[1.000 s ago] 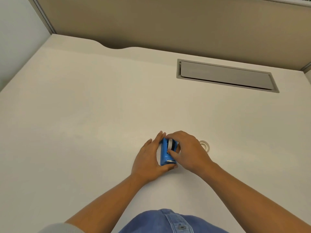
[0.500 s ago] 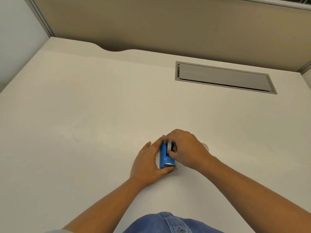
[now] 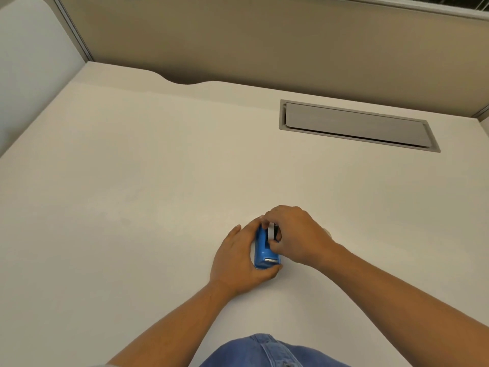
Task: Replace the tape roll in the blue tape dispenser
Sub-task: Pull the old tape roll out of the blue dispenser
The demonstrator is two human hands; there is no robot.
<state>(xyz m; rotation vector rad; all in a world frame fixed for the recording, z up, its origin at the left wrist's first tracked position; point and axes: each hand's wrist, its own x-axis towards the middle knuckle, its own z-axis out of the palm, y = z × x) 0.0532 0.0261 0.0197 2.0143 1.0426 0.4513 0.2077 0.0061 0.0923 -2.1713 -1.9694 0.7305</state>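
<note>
The blue tape dispenser (image 3: 263, 251) stands on the white desk (image 3: 158, 194), its metal cutter facing me. My left hand (image 3: 238, 260) wraps around its left side and front end, holding it steady. My right hand (image 3: 296, 234) reaches over from the right, and its thumb and fingers pinch the tape roll (image 3: 271, 231), which sits in the dispenser's slot. Only a pale strip of the roll shows between the fingers. A second clear tape roll (image 3: 328, 232) on the desk peeks out behind my right hand and is mostly hidden.
A grey cable hatch (image 3: 357, 125) is set flush in the desk at the back right. Beige partition walls (image 3: 264, 41) close off the back and left. My denim-clad leg (image 3: 264, 350) shows at the bottom edge.
My right hand has slid left and further over the dispenser, hiding almost all of the loose roll on the desk. My left hand keeps its hold. The camera tilted a little upward.
</note>
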